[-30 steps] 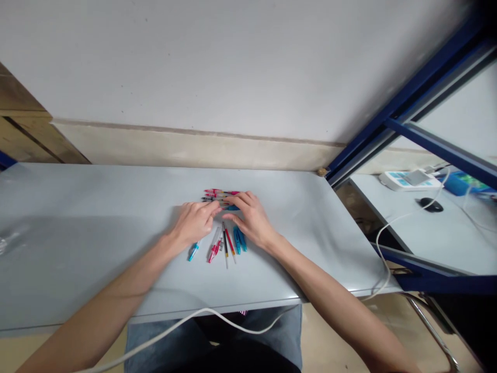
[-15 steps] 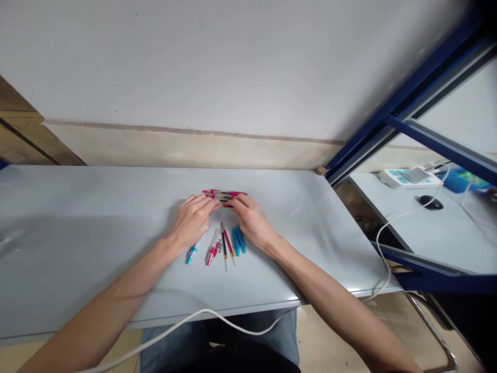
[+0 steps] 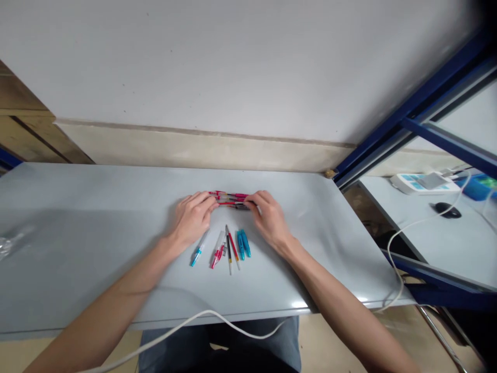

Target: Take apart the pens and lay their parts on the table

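Note:
Between my two hands several pink pens and refills (image 3: pixel 232 196) lie crosswise on the grey table. The fingertips of my left hand (image 3: pixel 195 215) are pinched on the left end of the nearest refill, a red one (image 3: pixel 226 203). My right hand (image 3: pixel 267 215) has its fingers closed at the right end of the same group; what exactly they grip is hidden. Closer to me lie a clear and light-blue pen barrel (image 3: pixel 199 250), clear and pink barrel parts (image 3: pixel 218 251), a black refill (image 3: pixel 229 248), a red refill (image 3: pixel 233 247) and two blue barrel pieces (image 3: pixel 244 244).
A white cable (image 3: pixel 209 312) crosses the table's front edge. Crumpled clear plastic (image 3: pixel 6 246) lies at the far left. Beyond the blue frame (image 3: pixel 446 140) at right are a black mouse (image 3: pixel 447 210) and a white device (image 3: pixel 423 183).
My right hand has moved right along the pens, so the gap between my hands is wider and more of the red refill shows. The view has shifted slightly.

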